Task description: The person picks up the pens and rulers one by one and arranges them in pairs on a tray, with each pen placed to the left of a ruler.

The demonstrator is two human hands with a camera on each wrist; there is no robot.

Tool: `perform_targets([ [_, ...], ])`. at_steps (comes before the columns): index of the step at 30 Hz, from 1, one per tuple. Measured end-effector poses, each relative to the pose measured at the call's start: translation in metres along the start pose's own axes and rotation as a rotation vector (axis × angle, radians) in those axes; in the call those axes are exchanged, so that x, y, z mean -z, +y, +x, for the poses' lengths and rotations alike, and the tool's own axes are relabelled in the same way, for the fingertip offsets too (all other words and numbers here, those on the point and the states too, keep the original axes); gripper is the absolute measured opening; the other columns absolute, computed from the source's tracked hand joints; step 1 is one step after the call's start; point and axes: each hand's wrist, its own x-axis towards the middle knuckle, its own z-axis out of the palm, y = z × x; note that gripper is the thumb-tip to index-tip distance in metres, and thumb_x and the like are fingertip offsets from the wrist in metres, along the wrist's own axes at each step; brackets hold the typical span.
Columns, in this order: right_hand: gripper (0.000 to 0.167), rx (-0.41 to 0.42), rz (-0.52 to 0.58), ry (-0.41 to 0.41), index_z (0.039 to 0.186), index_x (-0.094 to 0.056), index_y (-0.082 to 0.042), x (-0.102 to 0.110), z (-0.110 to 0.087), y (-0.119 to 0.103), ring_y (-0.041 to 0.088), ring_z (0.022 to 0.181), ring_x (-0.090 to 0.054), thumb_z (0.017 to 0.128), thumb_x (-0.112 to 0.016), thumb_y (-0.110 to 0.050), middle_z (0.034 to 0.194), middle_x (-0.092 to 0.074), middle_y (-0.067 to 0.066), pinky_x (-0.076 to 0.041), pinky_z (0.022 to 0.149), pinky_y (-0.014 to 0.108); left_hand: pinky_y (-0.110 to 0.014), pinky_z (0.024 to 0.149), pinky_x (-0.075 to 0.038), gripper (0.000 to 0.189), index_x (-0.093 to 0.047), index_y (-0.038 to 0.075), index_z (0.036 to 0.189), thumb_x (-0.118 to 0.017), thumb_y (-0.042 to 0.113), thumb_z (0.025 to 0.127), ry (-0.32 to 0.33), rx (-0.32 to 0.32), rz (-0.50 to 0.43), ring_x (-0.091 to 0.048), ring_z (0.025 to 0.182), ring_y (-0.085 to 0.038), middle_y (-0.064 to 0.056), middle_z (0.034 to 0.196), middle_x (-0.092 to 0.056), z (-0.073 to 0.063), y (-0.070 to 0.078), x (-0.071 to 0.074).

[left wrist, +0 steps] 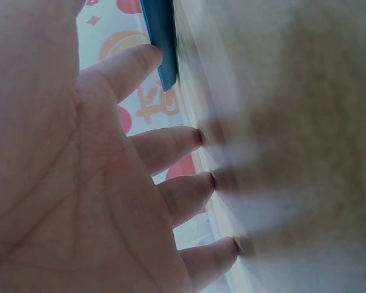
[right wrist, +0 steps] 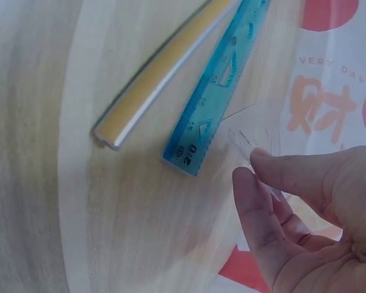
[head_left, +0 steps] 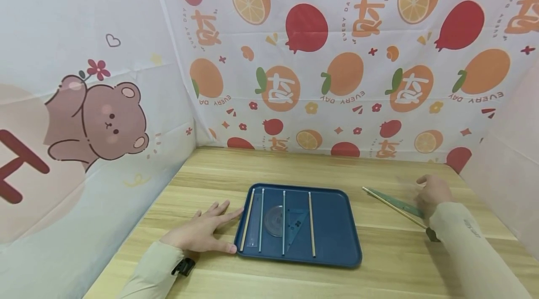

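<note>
Fingers spread, my left hand (head_left: 202, 229) rests at the left side of the blue tray (head_left: 337, 261), its thumb and index finger touching the rim. In the left wrist view, the other fingertips meet the table. My right hand (right wrist: 317, 213) pinches a clear plastic measuring tool (right wrist: 241, 137) with printed marks between thumb and index finger; its full outline cannot be made out. Below that hand lie a teal ruler (right wrist: 210, 91) and a gold pencil (right wrist: 165, 73) on the wooden table. The tray holds several pencils (head_left: 312, 229), a clear ruler (head_left: 253, 224), a round protractor (head_left: 273, 221) and a blue set square (head_left: 295, 224).
White cloth with fruit prints (head_left: 307, 79) hangs behind the wooden table (head_left: 227, 163). Another cloth with a bear print (head_left: 111, 121) closes off the left side, and a pale one (head_left: 513, 163) stands on the right.
</note>
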Motion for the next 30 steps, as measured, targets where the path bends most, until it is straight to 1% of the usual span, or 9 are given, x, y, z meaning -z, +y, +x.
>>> perform_targets([
  [3,0.066,0.021,-0.009,0.002,0.136,-0.051,0.021,0.003,0.003,0.002,0.054,0.104,-0.067,0.083,-0.081,-0.005,0.110,-0.069,0.038,-0.055,0.092,0.069,-0.092,0.114,-0.012,0.101,-0.040,0.029,0.168,-0.081,0.068,0.084,0.000,-0.006,-0.005,-0.015,0.160,-0.063,-0.032,0.175,-0.022,0.000,0.000,0.000],
  [5,0.064,0.029,-0.013,0.011,0.134,-0.053,0.021,0.004,0.004,0.003,0.054,0.102,-0.067,0.082,-0.080,-0.005,0.107,-0.071,0.037,-0.054,0.092,0.070,-0.092,0.114,-0.011,0.100,-0.040,0.030,0.168,-0.081,0.068,0.084,0.000,-0.002,-0.006,-0.014,0.160,-0.062,-0.031,0.175,-0.021,0.000,0.000,0.000],
  [9,0.057,0.044,-0.019,0.028,0.131,-0.055,0.021,0.005,0.004,0.003,0.050,0.098,-0.068,0.082,-0.074,-0.003,0.102,-0.073,0.035,-0.054,0.092,0.070,-0.091,0.116,-0.011,0.100,-0.040,0.031,0.167,-0.080,0.069,0.084,-0.004,0.010,0.000,-0.014,0.161,-0.061,-0.030,0.176,-0.021,0.001,-0.001,-0.001],
  [13,0.055,0.054,-0.038,0.027,0.130,-0.056,0.022,0.007,0.003,0.002,0.051,0.099,-0.069,0.080,-0.066,0.000,0.105,-0.072,0.036,-0.055,0.091,0.068,-0.091,0.116,-0.011,0.101,-0.040,0.031,0.168,-0.080,0.070,0.084,-0.002,0.011,0.003,-0.014,0.161,-0.061,-0.029,0.176,-0.021,0.001,-0.002,-0.001],
  [17,0.055,0.053,-0.036,0.018,0.128,-0.059,0.021,0.008,0.002,-0.001,0.052,0.102,-0.070,0.078,-0.060,0.001,0.108,-0.072,0.038,-0.056,0.088,0.065,-0.091,0.115,-0.012,0.101,-0.040,0.030,0.168,-0.080,0.070,0.084,-0.001,0.009,0.001,-0.014,0.161,-0.061,-0.030,0.176,-0.021,0.001,-0.003,-0.002],
  [21,0.052,0.052,-0.017,0.016,0.126,-0.061,0.021,0.010,0.000,-0.003,0.051,0.101,-0.070,0.078,-0.057,0.000,0.108,-0.073,0.038,-0.056,0.087,0.064,-0.091,0.116,-0.012,0.101,-0.040,0.031,0.167,-0.080,0.070,0.084,0.000,0.009,0.003,-0.014,0.161,-0.061,-0.030,0.176,-0.021,0.001,-0.004,-0.002],
  [25,0.054,0.035,0.007,0.006,0.129,-0.059,0.021,0.011,0.000,-0.004,0.047,0.100,-0.070,0.081,-0.055,-0.002,0.108,-0.072,0.036,-0.056,0.089,0.065,-0.091,0.116,-0.012,0.101,-0.040,0.030,0.167,-0.080,0.070,0.084,0.001,0.010,0.001,-0.014,0.161,-0.061,-0.030,0.176,-0.021,0.000,-0.003,-0.002],
  [30,0.056,0.035,0.027,0.018,0.131,-0.059,0.020,0.012,0.000,-0.005,0.037,0.092,-0.072,0.081,-0.054,-0.003,0.107,-0.072,0.035,-0.058,0.085,0.059,-0.091,0.115,-0.012,0.101,-0.040,0.029,0.167,-0.081,0.069,0.084,0.000,0.007,-0.003,-0.014,0.161,-0.062,-0.030,0.176,-0.021,0.000,-0.003,-0.001],
])
